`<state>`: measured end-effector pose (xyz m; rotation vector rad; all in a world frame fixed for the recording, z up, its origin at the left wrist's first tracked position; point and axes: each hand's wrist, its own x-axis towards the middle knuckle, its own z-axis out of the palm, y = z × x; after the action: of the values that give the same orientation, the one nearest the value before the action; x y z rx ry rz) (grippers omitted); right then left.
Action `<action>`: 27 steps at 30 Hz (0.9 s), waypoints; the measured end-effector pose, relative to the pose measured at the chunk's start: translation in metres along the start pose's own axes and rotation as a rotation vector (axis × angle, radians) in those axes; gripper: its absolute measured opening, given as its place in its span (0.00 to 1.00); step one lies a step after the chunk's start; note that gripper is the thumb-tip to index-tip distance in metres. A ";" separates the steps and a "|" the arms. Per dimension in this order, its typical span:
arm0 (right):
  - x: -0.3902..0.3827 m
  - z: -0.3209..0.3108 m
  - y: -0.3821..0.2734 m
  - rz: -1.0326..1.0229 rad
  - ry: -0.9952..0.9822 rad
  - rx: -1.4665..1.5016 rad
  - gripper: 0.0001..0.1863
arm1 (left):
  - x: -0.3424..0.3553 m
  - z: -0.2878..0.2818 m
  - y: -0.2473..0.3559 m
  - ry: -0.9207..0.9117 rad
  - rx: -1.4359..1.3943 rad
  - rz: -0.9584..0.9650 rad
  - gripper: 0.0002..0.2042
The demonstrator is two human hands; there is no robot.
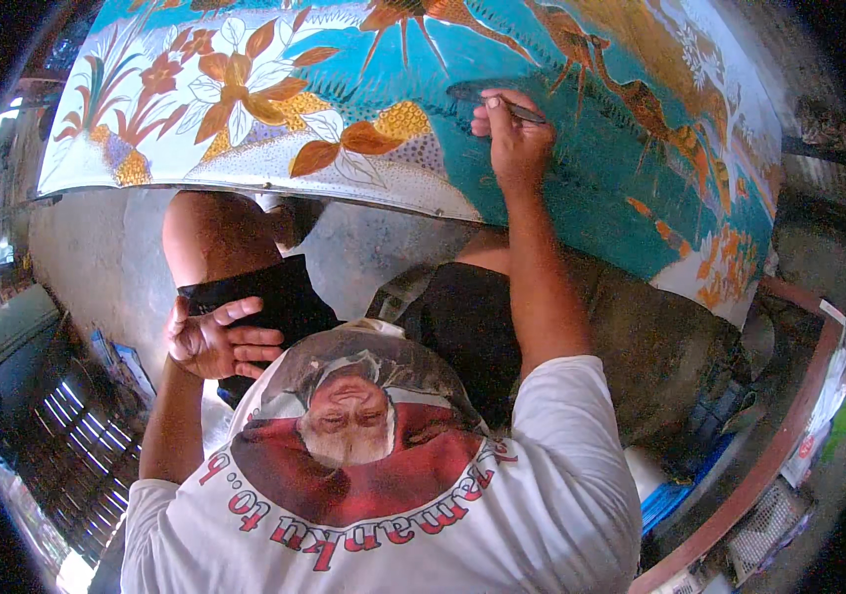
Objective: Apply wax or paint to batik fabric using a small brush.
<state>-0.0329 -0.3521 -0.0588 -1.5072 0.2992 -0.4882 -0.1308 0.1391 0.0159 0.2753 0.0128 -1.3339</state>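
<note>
White T-shirt point(393, 549), nearest item: soft cloth, rounded over the torso, with a red-and-dark printed panel and curved red lettering; below and between both hands. Dark shorts point(294, 292): matt fabric, just beside the left hand. Left hand point(215, 342): palm up, fingers fanned, nothing seen in it; held at the lap, probably to keep off the painted surface. Right hand point(520, 139): fingers pinched about a slim dark tool point(527, 113), brush-like, its handle end to the right; a pen-style grip, likely for fine control. Whether the dark patch left of those fingers is tool head or pigment cannot be told. Painted sheet point(472, 168): under and around the right hand, teal and white, thin-edged, probably set over the knees for easy reach; full support hidden. Ochre flowers point(235, 94): pointed petals, left of the right hand. Long-legged birds point(641, 104): orange-brown, scaly-patterned, beyond and right of it. Concrete floor point(96, 238): mottled grey, beyond the left hand.
</note>
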 end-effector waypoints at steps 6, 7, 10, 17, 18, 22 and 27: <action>0.000 -0.007 0.002 -0.008 -0.053 0.001 0.09 | 0.000 0.000 -0.001 0.008 -0.013 0.003 0.50; 0.000 -0.007 0.003 -0.011 -0.027 0.003 0.09 | 0.000 0.000 -0.001 0.006 -0.017 0.002 0.50; 0.003 -0.003 0.003 -0.010 0.021 0.020 0.09 | 0.000 0.000 -0.001 0.002 -0.019 0.001 0.50; 0.001 0.001 -0.002 0.013 -0.019 0.043 0.09 | 0.001 -0.001 0.000 -0.014 -0.019 -0.001 0.50; 0.001 0.004 -0.002 0.010 -0.003 0.045 0.09 | 0.000 -0.001 0.000 -0.015 -0.016 -0.006 0.50; 0.003 0.011 0.001 -0.049 0.008 0.072 0.07 | -0.001 0.000 0.001 0.009 -0.003 -0.014 0.50; 0.004 0.007 0.004 -0.025 -0.058 0.006 0.06 | -0.002 0.000 0.001 0.024 0.004 -0.011 0.50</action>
<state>-0.0253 -0.3482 -0.0623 -1.5176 0.2335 -0.4641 -0.1306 0.1408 0.0166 0.2945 0.0317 -1.3412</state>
